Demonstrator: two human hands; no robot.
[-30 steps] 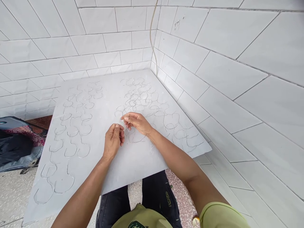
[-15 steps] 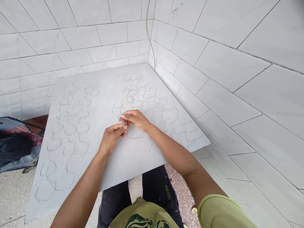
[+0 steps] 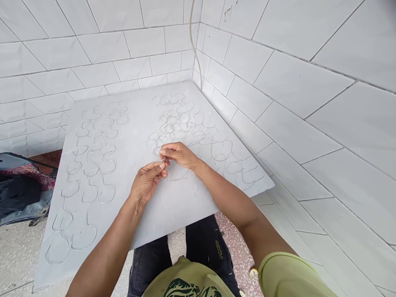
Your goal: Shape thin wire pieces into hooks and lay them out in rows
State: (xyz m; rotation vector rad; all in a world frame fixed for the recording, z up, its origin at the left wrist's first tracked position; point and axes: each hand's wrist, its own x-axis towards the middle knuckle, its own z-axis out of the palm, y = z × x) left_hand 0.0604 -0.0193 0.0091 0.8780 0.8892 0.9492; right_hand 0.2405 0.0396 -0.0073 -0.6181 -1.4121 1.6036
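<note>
Over the middle of a pale grey board (image 3: pixel 173 206), my two hands meet fingertip to fingertip. My left hand (image 3: pixel 147 178) is closed in a pinch, thumb against forefinger, on a thin wire (image 3: pixel 162 161) of which only a short bit shows. Just above and to the right, my right hand (image 3: pixel 179 155) pinches the same spot, its fingers bent. Most of the wire is hidden by the fingers. Around them lie many thin wires bent into S-like curves: a tangled group (image 3: pixel 177 119) behind my right hand, and looser rows (image 3: pixel 93 169) on the left side.
White tiled walls (image 3: pixel 278 103) meet in a corner behind and to the right of the board. A pale cable (image 3: pixel 192 41) hangs down that corner. At the left stands a bag with dark and pink cloth (image 3: pixel 21 185). My legs (image 3: pixel 204 243) are beneath the near edge.
My right hand has shifted slightly to the right. My left hand has barely moved, and both stay pinched together. The bent wires on the board lie as before.
</note>
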